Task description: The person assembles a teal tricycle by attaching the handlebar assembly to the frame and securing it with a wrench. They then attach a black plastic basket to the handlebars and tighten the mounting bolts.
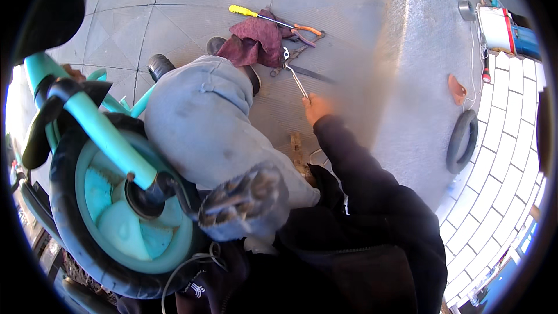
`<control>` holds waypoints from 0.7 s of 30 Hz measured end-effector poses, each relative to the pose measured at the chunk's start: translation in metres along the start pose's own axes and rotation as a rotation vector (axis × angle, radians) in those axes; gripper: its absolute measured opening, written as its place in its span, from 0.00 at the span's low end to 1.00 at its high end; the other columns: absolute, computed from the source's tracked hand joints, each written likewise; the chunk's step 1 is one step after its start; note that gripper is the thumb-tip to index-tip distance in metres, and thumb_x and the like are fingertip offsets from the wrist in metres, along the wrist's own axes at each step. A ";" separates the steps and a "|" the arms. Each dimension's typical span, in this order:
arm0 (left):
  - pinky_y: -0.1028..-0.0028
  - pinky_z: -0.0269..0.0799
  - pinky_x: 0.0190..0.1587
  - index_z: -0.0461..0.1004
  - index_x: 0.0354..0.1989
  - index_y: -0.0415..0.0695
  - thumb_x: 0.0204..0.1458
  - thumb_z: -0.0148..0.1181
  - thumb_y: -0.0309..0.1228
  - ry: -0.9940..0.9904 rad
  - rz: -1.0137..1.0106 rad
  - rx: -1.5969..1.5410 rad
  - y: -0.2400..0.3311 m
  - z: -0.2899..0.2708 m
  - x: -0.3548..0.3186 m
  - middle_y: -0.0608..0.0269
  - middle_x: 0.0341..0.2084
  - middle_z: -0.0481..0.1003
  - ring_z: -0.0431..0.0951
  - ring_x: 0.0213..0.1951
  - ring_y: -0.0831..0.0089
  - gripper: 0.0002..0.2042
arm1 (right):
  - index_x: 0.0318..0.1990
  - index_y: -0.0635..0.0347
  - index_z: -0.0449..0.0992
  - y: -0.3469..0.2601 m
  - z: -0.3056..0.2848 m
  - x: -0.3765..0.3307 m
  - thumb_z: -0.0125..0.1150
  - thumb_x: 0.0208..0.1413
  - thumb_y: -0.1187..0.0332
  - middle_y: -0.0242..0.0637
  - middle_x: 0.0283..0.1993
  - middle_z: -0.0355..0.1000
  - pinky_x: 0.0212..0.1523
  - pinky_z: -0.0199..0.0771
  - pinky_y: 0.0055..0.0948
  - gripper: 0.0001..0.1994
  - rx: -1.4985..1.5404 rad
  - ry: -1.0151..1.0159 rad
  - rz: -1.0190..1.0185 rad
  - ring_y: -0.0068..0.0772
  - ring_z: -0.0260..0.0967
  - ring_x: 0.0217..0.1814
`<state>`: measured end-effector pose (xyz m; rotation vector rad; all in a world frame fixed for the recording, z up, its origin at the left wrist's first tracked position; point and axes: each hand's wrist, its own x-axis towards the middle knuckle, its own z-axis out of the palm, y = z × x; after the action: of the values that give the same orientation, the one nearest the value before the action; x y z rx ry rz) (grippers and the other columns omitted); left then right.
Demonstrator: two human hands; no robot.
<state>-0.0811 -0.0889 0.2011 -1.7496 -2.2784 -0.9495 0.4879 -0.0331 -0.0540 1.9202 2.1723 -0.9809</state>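
Observation:
My right hand (318,109) reaches forward from a dark sleeve, fingers closed round a slim silver wrench (296,80). The wrench's far end lies by a dark red cloth (256,42) and some tools on the ground. Across the cloth rests a screwdriver (243,10) with a yellow handle. Beside it are pliers (308,30) with orange and purplish grips. I cannot make out my left hand. At my left stands a child's tricycle wheel (131,203) with a turquoise fork (107,134); its dark pedal (244,203) stands close in front of me, blurred.
My bent leg (197,116) in light grey trousers is between the wheel and the cloth. A wooden piece (297,148) lies below my right hand. Farther right are a black tyre (462,141), a tape roll (466,10), a brown piece (457,89) and white tiling (494,139).

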 end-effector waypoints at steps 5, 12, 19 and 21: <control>0.54 0.77 0.38 0.67 0.56 0.45 0.53 0.59 0.29 -0.032 -0.009 -0.004 -0.006 -0.005 0.004 0.43 0.35 0.79 0.81 0.36 0.47 0.20 | 0.36 0.61 0.75 0.017 0.048 0.010 0.53 0.64 0.56 0.53 0.33 0.76 0.42 0.72 0.53 0.16 -0.057 -0.082 0.063 0.61 0.74 0.39; 0.55 0.77 0.37 0.67 0.56 0.44 0.53 0.59 0.28 -0.056 -0.013 -0.004 -0.003 -0.013 0.007 0.43 0.35 0.78 0.81 0.36 0.48 0.21 | 0.38 0.55 0.79 -0.007 0.045 0.106 0.59 0.58 0.60 0.50 0.36 0.77 0.43 0.75 0.51 0.10 -0.010 0.220 -0.057 0.57 0.75 0.41; 0.55 0.77 0.37 0.67 0.57 0.43 0.52 0.60 0.27 -0.069 -0.020 -0.004 -0.004 -0.020 0.010 0.44 0.35 0.78 0.81 0.35 0.49 0.22 | 0.43 0.57 0.79 -0.059 0.024 0.188 0.57 0.56 0.66 0.50 0.47 0.75 0.51 0.75 0.46 0.10 -0.073 0.183 -0.071 0.53 0.74 0.50; 0.56 0.77 0.37 0.67 0.57 0.42 0.52 0.60 0.27 -0.077 -0.022 -0.004 -0.004 -0.021 0.012 0.44 0.35 0.78 0.81 0.35 0.49 0.22 | 0.44 0.57 0.78 -0.063 0.027 0.192 0.58 0.55 0.67 0.50 0.47 0.75 0.51 0.75 0.47 0.11 -0.170 0.170 -0.110 0.54 0.74 0.50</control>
<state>-0.0941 -0.0910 0.2215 -1.7971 -2.3484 -0.9065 0.3809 0.1185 -0.1380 1.8859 2.3889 -0.6426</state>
